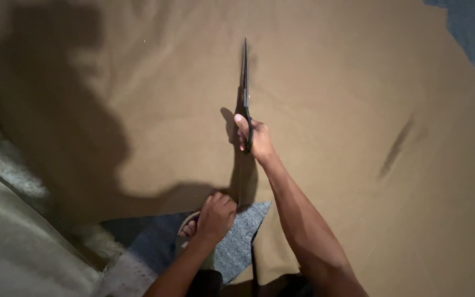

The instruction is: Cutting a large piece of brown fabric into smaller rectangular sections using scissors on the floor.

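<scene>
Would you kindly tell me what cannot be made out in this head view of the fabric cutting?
- Scissors: handles hidden by the right hand.
- Brown fabric: left part lost in dark shadow; edges cut off by the frame.
- Foot: mostly covered by the left hand.

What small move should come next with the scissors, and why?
Probably one more snip straight ahead: the scissors in the right hand point away along the brown fabric, uncut beyond the tips, while the left hand holds the near cut edge.
</scene>
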